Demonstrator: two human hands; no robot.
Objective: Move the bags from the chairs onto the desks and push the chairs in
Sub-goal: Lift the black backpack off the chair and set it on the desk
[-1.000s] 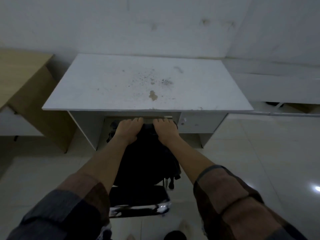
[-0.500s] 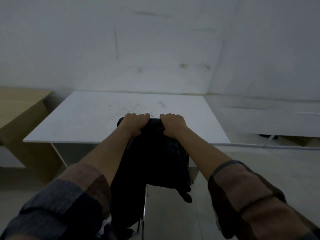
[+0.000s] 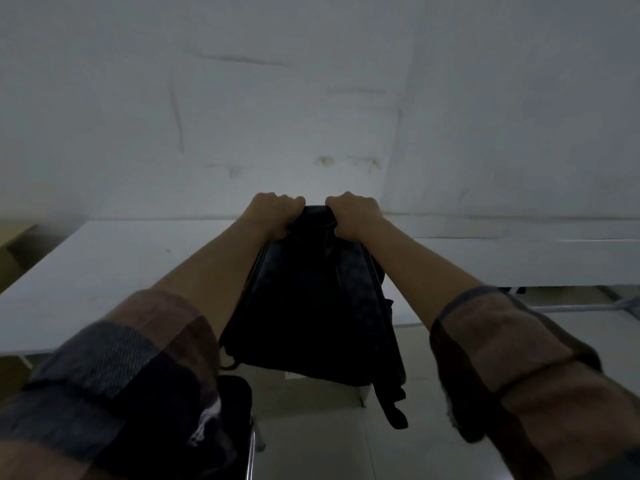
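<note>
Head view: both hands clenched on the top edge of a black backpack, left hand and right hand side by side, fingers curled fully shut around the fabric. Bag hanging in the air, clear of the dark chair seen low and near, its bottom edge roughly level with the near edge of the white tabletop; whether that edge is cleared cannot be told. One strap dangling loose under the bag's right corner. A second pale desk off to the right, a wooden one just showing at far left.

Judged step: carrying the bag forward for setting down. Best done by lifting a touch higher so the base passes over the near edge, then moving farther over the surface before lowering. Worth watching the hanging strap so nothing snags on the chair. Lowering flat on the base or back, then loosening both grips together, should prevent toppling. Chair not yet pushed in.
</note>
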